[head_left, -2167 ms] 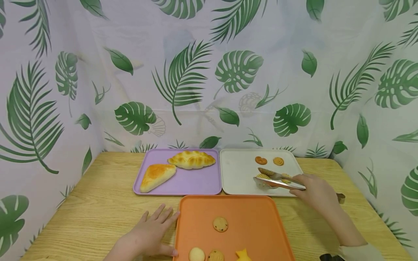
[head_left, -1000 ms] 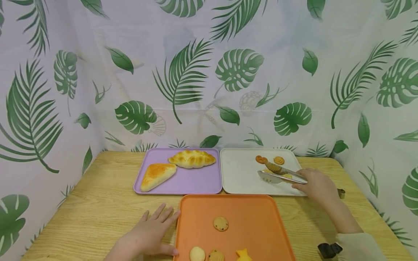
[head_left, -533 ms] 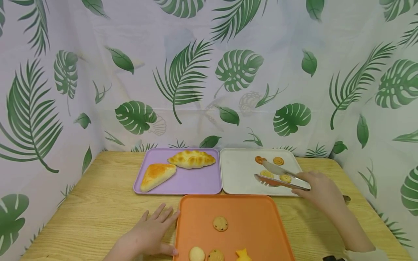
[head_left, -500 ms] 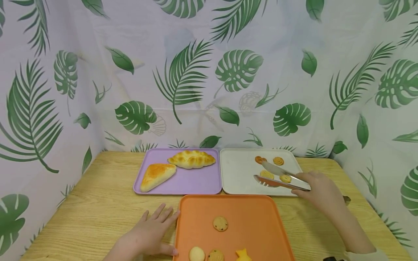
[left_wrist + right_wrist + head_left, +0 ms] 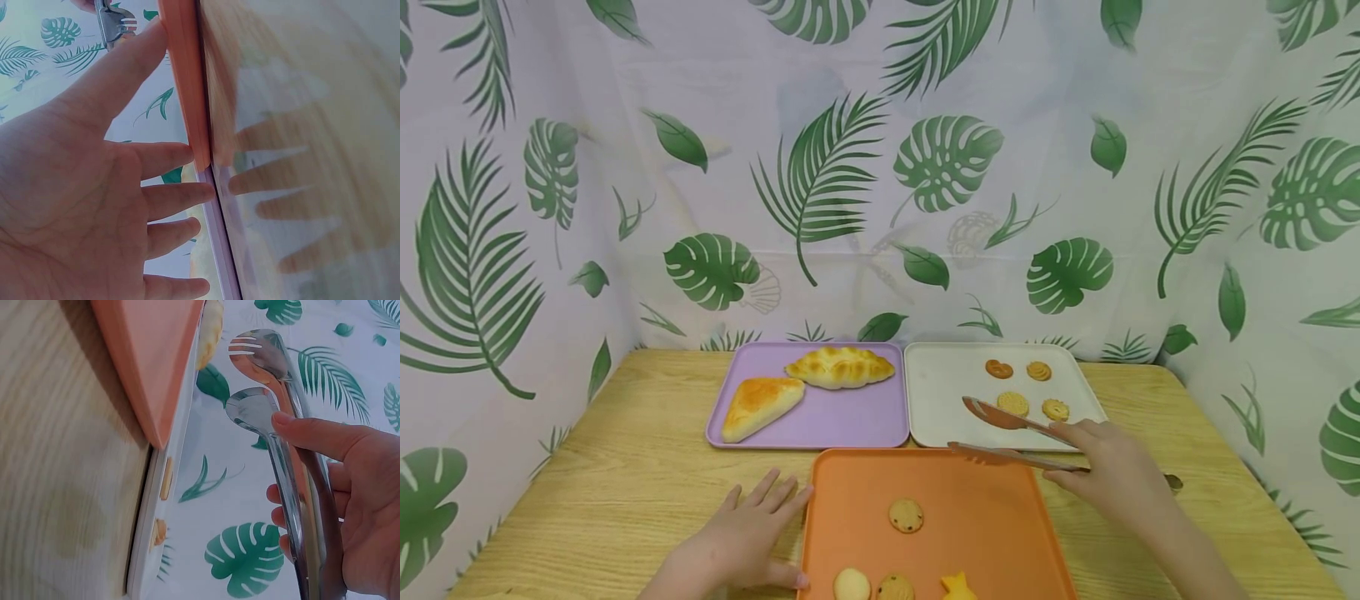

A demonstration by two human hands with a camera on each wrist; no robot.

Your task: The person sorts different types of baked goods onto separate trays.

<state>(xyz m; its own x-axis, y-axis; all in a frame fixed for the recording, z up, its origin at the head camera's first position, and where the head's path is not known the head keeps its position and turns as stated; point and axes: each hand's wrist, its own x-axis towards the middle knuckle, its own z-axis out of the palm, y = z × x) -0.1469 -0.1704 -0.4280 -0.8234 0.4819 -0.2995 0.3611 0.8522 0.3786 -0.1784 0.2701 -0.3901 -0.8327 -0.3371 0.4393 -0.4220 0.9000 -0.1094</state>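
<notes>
My right hand [image 5: 1116, 479] grips a pair of metal tongs [image 5: 1000, 415], fork-like head on one arm, spoon-like on the other. The tong arms stand apart with nothing between them, over the border between the white tray [image 5: 947, 383] and the orange tray [image 5: 977, 525]. Just behind the tongs, a round pale cookie [image 5: 1012, 403] and a ring-shaped cookie [image 5: 1056, 409] lie on the white tray. My left hand [image 5: 737, 533] has its fingers spread, with fingertips at the orange tray's left edge. In the left wrist view those fingers [image 5: 172, 159] are straight.
Also on the white tray are a pretzel-shaped cookie [image 5: 999, 368] and a swirled cookie [image 5: 1039, 370]. The orange tray bears a chocolate-chip cookie [image 5: 906, 515], with several pieces near its front, including a yellow star-like one [image 5: 958, 586]. A purple tray [image 5: 842, 425] holds two breads.
My right hand and the tongs have moved toward me and left, off the white tray's cookies, and the tong arms have spread apart. Those cookies lie where they were. My left hand stays put.
</notes>
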